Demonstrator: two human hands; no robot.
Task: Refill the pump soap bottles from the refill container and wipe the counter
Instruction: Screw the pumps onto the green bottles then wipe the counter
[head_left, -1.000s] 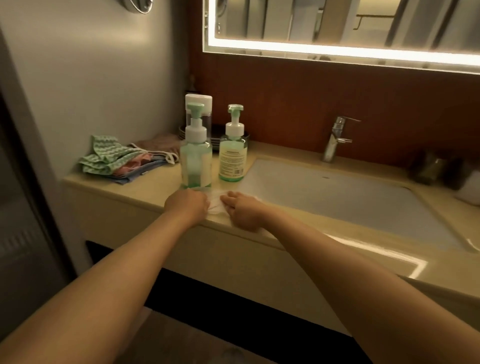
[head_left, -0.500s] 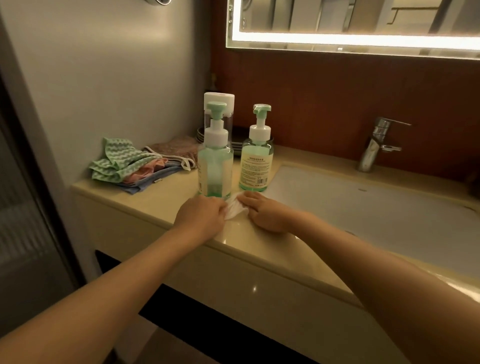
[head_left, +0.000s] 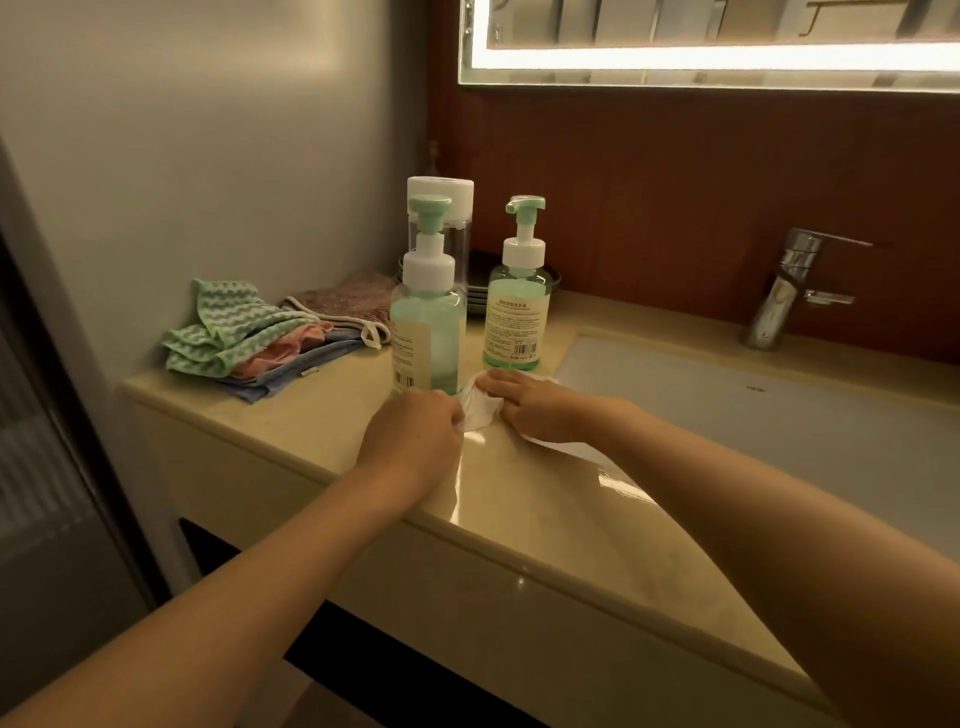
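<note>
Two clear pump soap bottles with green liquid stand on the beige counter (head_left: 322, 415): the left pump bottle (head_left: 427, 332) in front and the right pump bottle (head_left: 517, 312) by the basin. Behind the left one stands a clear refill container (head_left: 441, 218) with a white cap. A white tissue (head_left: 480, 408) lies crumpled on the counter just in front of the bottles. My left hand (head_left: 410, 441) pinches its left end with curled fingers. My right hand (head_left: 535, 402) lies on its right part, fingers bent over it.
A pile of folded cloths (head_left: 249, 338), green zigzag on top, lies at the counter's left end by the wall. The white basin (head_left: 753, 431) fills the right side, with a chrome tap (head_left: 789, 291) behind it. Dark plates (head_left: 480, 296) are stacked behind the bottles.
The view has come closer and shifted left. Both hands stay on the tissue in front of the bottles, and the tissue now bunches up between them.
</note>
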